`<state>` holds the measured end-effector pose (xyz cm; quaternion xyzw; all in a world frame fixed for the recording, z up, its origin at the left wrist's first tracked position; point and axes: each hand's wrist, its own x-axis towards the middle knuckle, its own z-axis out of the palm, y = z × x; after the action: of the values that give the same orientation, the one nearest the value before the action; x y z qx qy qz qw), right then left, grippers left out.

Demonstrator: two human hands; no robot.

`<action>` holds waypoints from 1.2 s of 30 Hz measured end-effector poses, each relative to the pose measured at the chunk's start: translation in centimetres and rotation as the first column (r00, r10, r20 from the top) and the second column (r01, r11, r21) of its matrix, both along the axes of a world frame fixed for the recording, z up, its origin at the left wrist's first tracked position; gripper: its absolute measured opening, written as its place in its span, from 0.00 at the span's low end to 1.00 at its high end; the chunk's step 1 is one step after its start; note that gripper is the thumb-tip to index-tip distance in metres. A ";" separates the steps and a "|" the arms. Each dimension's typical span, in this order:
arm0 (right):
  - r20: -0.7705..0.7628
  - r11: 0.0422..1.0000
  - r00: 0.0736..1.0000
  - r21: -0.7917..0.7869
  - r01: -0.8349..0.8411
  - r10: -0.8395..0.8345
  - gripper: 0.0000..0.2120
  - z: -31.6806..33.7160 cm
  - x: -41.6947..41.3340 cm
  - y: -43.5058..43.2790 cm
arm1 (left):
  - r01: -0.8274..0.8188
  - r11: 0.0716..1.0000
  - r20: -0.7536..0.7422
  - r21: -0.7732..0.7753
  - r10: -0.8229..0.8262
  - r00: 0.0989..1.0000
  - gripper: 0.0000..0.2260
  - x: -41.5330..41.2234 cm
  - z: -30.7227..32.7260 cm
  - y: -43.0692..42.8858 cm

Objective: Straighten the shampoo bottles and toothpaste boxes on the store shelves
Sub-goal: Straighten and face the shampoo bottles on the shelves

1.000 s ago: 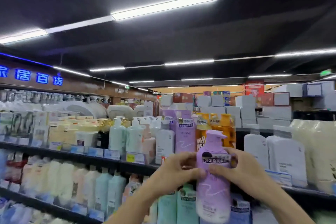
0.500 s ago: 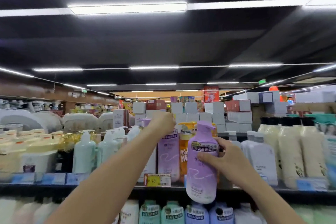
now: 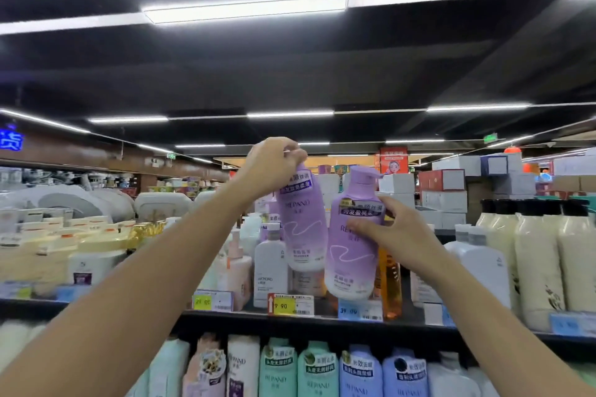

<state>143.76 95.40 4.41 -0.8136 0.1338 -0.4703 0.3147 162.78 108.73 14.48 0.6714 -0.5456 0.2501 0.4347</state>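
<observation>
Bottle [image 3: 303, 222] now raised in left hand [image 3: 271, 166]

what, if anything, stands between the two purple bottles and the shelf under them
Nothing clearly does. The left hand holds the left purple bottle, the right hand the right purple bottle, above a gap between a white bottle and an orange bottle; something pale, blurred, shows below the left one.

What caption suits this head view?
Left hand holds lilac plastic shampoo bottle by its top; right hand grips lilac pump bottle.
</observation>
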 end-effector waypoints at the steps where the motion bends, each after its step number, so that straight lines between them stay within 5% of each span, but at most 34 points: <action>1: 0.001 1.000 1.000 0.002 -0.017 0.017 0.16 0.2 0.5 -0.1 | -0.004 1.000 0.012 -0.018 0.005 1.000 0.11 -0.1 0.6 1.2; 13: -0.107 0.998 0.993 -0.040 -0.058 0.053 0.20 -1.0 7.9 -1.0 | -0.052 0.956 0.008 0.289 0.052 0.999 0.12 2.3 -3.7 8.5; 28: 0.050 0.999 0.998 0.020 0.030 -0.031 0.17 -1.7 6.2 -1.4 | 0.001 0.996 -0.077 0.090 0.006 0.997 0.16 3.3 -6.7 6.4; 36: 0.136 0.992 0.988 0.093 -0.089 0.076 0.12 -4.0 1.4 1.0 | 0.048 0.999 -0.212 -0.011 -0.049 0.976 0.12 1.1 -11.4 5.7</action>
<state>145.18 96.40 0.38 -0.7690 0.1019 -0.5023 0.3821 163.90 114.48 3.09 0.6794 -0.5117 0.1680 0.4983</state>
